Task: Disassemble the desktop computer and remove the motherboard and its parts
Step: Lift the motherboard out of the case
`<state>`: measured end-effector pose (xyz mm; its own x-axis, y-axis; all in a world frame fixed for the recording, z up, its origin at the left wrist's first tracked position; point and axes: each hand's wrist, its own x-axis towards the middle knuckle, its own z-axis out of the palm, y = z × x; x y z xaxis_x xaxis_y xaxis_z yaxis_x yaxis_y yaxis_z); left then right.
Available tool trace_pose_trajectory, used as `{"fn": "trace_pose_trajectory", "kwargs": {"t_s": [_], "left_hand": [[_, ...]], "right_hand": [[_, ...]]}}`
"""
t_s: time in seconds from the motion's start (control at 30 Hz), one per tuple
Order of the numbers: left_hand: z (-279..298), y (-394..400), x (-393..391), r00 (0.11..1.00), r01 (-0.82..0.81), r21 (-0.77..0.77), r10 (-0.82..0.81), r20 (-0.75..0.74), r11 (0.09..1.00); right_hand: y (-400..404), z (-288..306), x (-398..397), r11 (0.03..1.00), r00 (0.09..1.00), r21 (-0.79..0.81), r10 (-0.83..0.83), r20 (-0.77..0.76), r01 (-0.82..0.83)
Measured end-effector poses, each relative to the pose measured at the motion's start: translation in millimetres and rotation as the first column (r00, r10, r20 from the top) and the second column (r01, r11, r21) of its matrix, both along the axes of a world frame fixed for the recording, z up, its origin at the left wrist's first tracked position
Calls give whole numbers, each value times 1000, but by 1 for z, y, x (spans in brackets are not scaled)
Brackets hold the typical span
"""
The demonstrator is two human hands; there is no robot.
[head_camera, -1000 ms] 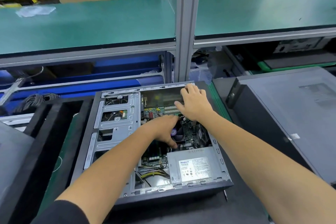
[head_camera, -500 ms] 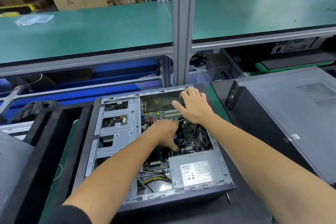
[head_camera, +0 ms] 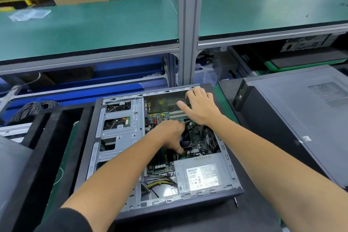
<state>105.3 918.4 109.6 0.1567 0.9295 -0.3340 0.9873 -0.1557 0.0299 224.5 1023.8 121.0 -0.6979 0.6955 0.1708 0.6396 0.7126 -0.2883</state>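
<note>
The open desktop case point(head_camera: 188, 205) lies on its side in front of me. Inside it I see the green motherboard point(head_camera: 197, 138), the silver power supply point(head_camera: 203, 174) and the metal drive cage point(head_camera: 120, 128). My left hand point(head_camera: 170, 134) reaches down over the black CPU cooler point(head_camera: 186, 140), its thumb on the near side and its curled fingers on the far side, gripping it. My right hand point(head_camera: 202, 108) rests flat at the case's far rim, fingers straight and thumb spread to the left above the expansion slots point(head_camera: 176, 114).
A second, closed grey computer case point(head_camera: 301, 118) stands close on the right. A black foam tray point(head_camera: 47, 137) lies on the left, with a cable bundle point(head_camera: 35, 106) behind it. An aluminium post point(head_camera: 190, 43) and a green shelf point(head_camera: 94, 30) rise just beyond the case.
</note>
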Motion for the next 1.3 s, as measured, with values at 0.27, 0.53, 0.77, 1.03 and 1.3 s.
{"fn": "trace_pose_trajectory", "kwargs": {"t_s": [0.27,0.53,0.77,1.03,1.3], "left_hand": [[0,-4,0,1000,-16,12,15,16,1000],[-3,-1,-2,999,-16,0,16,30,1000],[1,-2,-2,1000,3,16,-3,18,1000],[7,-3,-11,1000,-16,-20,16,5,1000],[6,-7,-15,999,-3,16,3,-48,1000]], "right_hand": [[-3,3,1,1000,1000,3,10,14,-10],[-1,1,1,1000,1000,7,11,28,-11],[0,0,1,1000,1000,4,17,25,-18],[-1,5,2,1000,999,-5,23,37,-23],[-1,4,2,999,1000,-29,21,22,-20]]}}
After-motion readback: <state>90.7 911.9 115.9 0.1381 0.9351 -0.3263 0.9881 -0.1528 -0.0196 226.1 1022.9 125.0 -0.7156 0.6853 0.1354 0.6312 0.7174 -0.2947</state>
